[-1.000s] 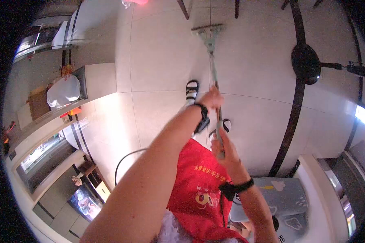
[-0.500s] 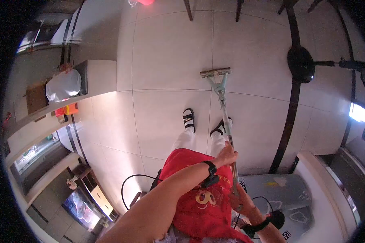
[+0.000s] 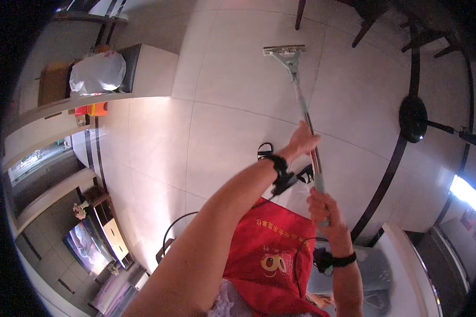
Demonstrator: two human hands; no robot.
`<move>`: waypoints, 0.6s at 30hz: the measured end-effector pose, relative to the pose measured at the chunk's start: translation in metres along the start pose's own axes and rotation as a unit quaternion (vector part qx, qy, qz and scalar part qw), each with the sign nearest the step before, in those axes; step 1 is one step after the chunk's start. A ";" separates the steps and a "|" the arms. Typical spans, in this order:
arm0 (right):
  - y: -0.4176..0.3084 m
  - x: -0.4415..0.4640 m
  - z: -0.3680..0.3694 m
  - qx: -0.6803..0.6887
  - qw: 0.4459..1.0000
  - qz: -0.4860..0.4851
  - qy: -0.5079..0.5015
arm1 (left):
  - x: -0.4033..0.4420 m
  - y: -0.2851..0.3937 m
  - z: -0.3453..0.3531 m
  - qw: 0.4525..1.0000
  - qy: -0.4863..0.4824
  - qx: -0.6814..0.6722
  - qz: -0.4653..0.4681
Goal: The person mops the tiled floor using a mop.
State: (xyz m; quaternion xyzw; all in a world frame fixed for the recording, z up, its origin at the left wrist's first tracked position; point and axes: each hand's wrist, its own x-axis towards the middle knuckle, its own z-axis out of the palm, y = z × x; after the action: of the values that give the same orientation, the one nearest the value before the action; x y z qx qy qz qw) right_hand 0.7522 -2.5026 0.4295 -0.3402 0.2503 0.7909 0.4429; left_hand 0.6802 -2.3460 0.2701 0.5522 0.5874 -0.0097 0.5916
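Note:
A long-handled sponge mop [image 3: 290,64] stretches forward from my body, its flat head lying on the pale tiled floor [image 3: 238,74]. My left hand [image 3: 303,140] is wrapped round the metal middle of the pole. Lower down, nearer my body, my right hand [image 3: 325,208] grips the handle's pale end section. Both wrists carry black bands with devices on them. Beneath my arms hangs a red apron [image 3: 269,238] with yellow print and a cartoon face. My sandalled feet show partly behind the left forearm and the pole.
Dark furniture legs [image 3: 367,26] stand at the upper right. A round black stand base [image 3: 413,119] rests on the floor at right. On the left, a low cabinet [image 3: 153,71] bears a white plastic bag [image 3: 98,73]. A lit screen [image 3: 87,245] sits at lower left.
The mop has slid forward, away from my feet. Both hands have moved forward with it, arms reaching farther out. The view has tilted and shifted.

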 end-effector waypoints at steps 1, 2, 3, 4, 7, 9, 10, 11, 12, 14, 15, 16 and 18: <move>-0.010 0.013 0.008 -0.017 1.000 0.005 -0.003 | 0.007 0.012 -0.018 0.999 -0.022 -0.039 -0.027; -0.017 0.022 0.013 -0.035 0.999 0.011 -0.005 | 0.014 0.017 -0.031 0.994 -0.044 -0.079 -0.054; -0.020 0.032 0.014 -0.002 0.999 0.031 -0.020 | 0.023 0.012 -0.040 0.988 -0.084 -0.110 -0.066; -0.021 0.042 0.011 0.031 0.998 0.051 -0.034 | 0.030 0.005 -0.049 0.979 -0.124 -0.141 -0.077; -0.026 0.051 0.015 0.067 0.993 0.090 -0.021 | 0.042 0.003 -0.056 0.969 -0.143 -0.153 -0.127; -0.028 0.047 0.015 0.075 0.993 0.093 -0.003 | 0.047 -0.002 -0.043 0.984 -0.063 -0.099 -0.131; -0.027 0.042 0.012 0.081 0.993 0.088 0.002 | 0.050 -0.002 -0.036 0.982 -0.072 -0.104 -0.141; -0.029 0.036 0.009 0.087 0.993 0.082 0.006 | 0.052 -0.001 -0.029 0.979 -0.081 -0.109 -0.151; -0.035 0.030 0.005 0.080 0.993 0.079 0.018 | 0.056 -0.005 -0.018 0.975 -0.097 -0.131 -0.151; -0.054 0.006 -0.016 0.039 0.998 0.042 0.009 | 0.065 -0.002 0.014 0.969 -0.102 -0.168 -0.149; -0.067 -0.010 -0.031 0.020 1.000 0.022 0.007 | 0.071 0.008 0.034 0.968 -0.092 -0.181 -0.147; -0.082 -0.025 -0.046 0.022 0.999 0.035 0.016 | 0.074 0.016 0.058 0.967 -0.082 -0.195 -0.145; -0.110 -0.058 -0.073 0.026 0.997 0.060 0.035 | 0.058 0.029 0.114 0.965 -0.067 -0.198 -0.157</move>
State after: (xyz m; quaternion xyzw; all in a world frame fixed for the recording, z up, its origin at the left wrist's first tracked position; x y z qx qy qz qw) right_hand 0.8931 -2.5313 0.4165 -0.3406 0.3064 0.7966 0.3945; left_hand 0.7957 -2.3736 0.2133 0.3234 0.6157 -0.0234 0.7182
